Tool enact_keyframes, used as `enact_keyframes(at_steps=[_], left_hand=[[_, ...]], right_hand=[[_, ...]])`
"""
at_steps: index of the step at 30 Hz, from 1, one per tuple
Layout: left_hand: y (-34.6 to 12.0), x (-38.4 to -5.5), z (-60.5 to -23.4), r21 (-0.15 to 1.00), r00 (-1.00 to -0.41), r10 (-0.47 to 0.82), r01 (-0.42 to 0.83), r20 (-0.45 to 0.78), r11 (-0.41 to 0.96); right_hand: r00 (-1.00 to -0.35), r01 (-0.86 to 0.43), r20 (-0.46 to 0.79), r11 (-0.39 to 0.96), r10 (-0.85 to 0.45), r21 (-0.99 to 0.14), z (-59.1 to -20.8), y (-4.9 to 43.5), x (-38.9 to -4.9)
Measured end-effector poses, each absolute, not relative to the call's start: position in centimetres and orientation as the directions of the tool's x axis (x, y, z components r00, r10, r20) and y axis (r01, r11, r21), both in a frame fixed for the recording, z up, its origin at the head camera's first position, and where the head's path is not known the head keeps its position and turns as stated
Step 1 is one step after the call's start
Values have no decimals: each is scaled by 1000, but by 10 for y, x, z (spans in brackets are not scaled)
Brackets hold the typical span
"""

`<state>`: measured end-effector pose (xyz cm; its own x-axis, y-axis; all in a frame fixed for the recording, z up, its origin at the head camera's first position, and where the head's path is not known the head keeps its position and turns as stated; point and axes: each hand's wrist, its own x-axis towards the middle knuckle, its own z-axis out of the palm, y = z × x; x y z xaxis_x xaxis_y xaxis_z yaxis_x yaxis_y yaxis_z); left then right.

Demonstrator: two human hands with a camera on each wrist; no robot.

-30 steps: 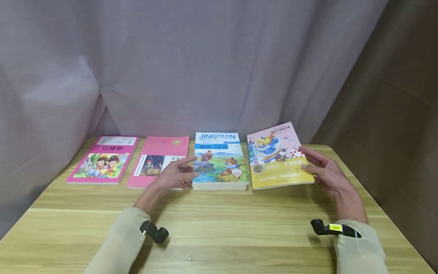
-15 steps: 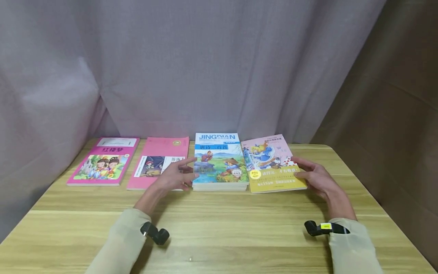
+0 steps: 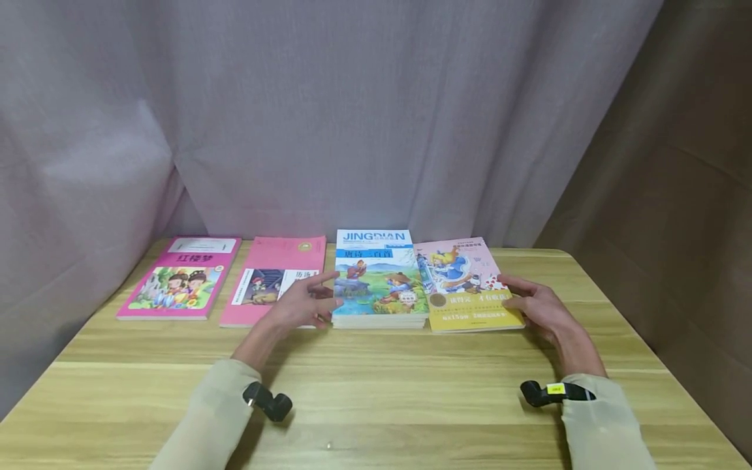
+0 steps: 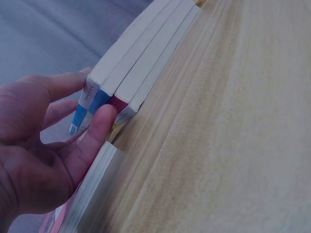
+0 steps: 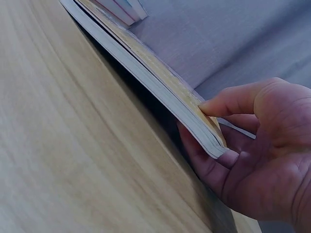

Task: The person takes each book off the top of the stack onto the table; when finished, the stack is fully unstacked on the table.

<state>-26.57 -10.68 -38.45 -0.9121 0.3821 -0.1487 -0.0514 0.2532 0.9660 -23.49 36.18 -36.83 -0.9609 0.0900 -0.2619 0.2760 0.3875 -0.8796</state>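
In the head view my right hand (image 3: 543,312) holds the right edge of a pink-and-yellow picture book (image 3: 464,287). The right wrist view shows the thumb on its cover and fingers beneath, with that edge tilted off the table. Just left of it lies a stack of books (image 3: 378,281) topped by a blue-and-white one. My left hand (image 3: 299,303) is at the stack's left side. Close up in the left wrist view, its fairly straight fingers and thumb touch the spines (image 4: 99,99) without wrapping round them.
A pink book (image 3: 288,251) lies partly behind my left hand. Farther left is a magenta-edged book (image 3: 179,281). All lie along the back of the wooden table (image 3: 376,385), in front of a grey curtain (image 3: 376,117). Brown cloth (image 3: 675,228) hangs at the right.
My right hand has brought the pink-and-yellow book left and down, from tilted in the air to beside the stack. My left hand has stayed at the stack.
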Motion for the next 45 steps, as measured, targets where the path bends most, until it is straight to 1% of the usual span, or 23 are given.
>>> enact_keyframes(at_steps=[9,15,24,29,36,39,42,45], left_hand=[[-107,-266,-385,964,-913,378,-56,-155,259],[-108,-266,-385,966,-911,382,-57,-153,251],[-107,-265,-385,966,-910,388,-51,-149,252],[-107,-265,-385,967,-911,385,-50,-146,248],[-107,-266,-385,971,-913,381,-58,-147,234],[-107,-266,-385,970,-912,385,-52,-142,236],[-107,-266,-385,970,-911,385,-58,-148,235],[-107,-265,-384,970,-910,387,-57,-148,237]], right_hand=[[-965,261,-237,439,110,-860,-368,360,-235],[-960,278,-254,458,115,-844,-366,359,-235],[-965,261,-231,541,125,-799,-362,358,-232],[-972,232,-193,622,132,-748,-359,355,-232],[-991,135,-85,787,105,-603,-353,348,-233],[-994,110,-56,818,96,-565,-346,345,-231],[-992,115,-26,841,120,-528,-336,341,-228],[-989,124,4,836,149,-535,-325,335,-224]])
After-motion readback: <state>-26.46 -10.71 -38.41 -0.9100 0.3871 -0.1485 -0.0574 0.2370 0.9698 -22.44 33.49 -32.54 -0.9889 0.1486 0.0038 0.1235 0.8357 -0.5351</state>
